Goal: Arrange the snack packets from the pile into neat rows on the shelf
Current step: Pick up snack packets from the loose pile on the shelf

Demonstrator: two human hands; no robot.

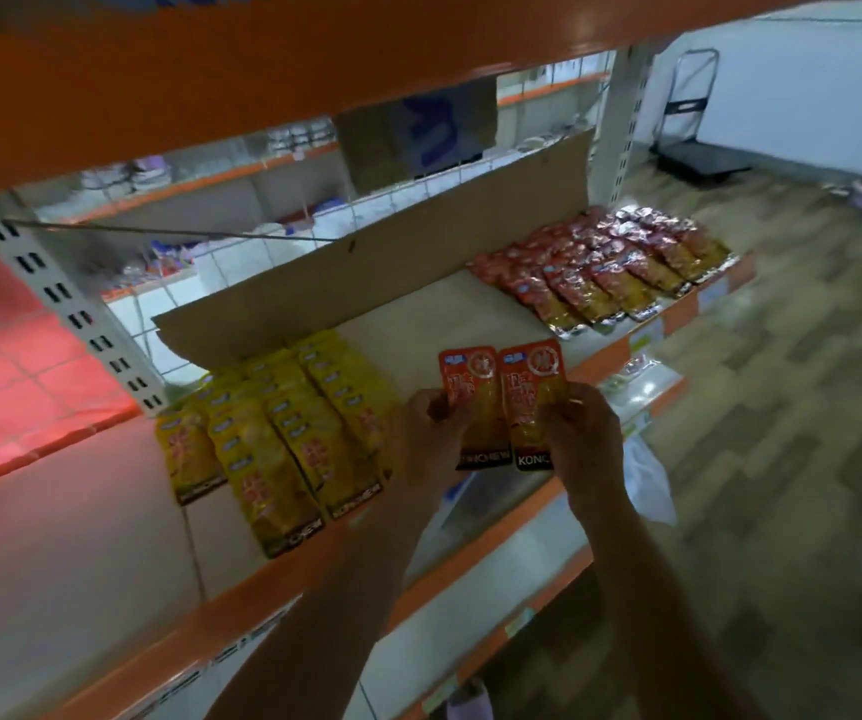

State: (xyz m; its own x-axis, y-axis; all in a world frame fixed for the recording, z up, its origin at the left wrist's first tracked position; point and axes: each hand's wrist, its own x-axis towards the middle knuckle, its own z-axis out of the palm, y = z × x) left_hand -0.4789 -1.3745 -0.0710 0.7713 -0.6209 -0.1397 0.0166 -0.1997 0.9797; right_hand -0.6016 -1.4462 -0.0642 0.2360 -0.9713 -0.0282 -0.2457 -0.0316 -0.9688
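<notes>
Holding: 2 orange packets, 1 in each hand, side by side with their long edges touching, over the front part of the shelf.
Left hand (431, 423): fingers curled, pinching the left edge of the left packet (470, 387).
Right hand (582, 433): fingers curled, pinching the lower right part of the right packet (533, 387) and covering part of its black bottom band.
Packet position: tops point toward the back of the shelf. Both sit in the gap between the yellow and red groups. Whether they rest on the board or hang just above it cannot be told.
Shelf (434, 324): pale board with an orange front rail, bare behind the 2 held packets.
Yellow packets (283, 433): just left of the left hand, in overlapping rows running front to back, the front ones reaching past the rail.
Cardboard (392, 267): long brown strip standing along the back of the shelf.
Red packets (611, 267): at the far right end, in overlapping rows, well apart from the hands.
Trolley (694, 142): on the floor by the white wall, beyond the shelf.
</notes>
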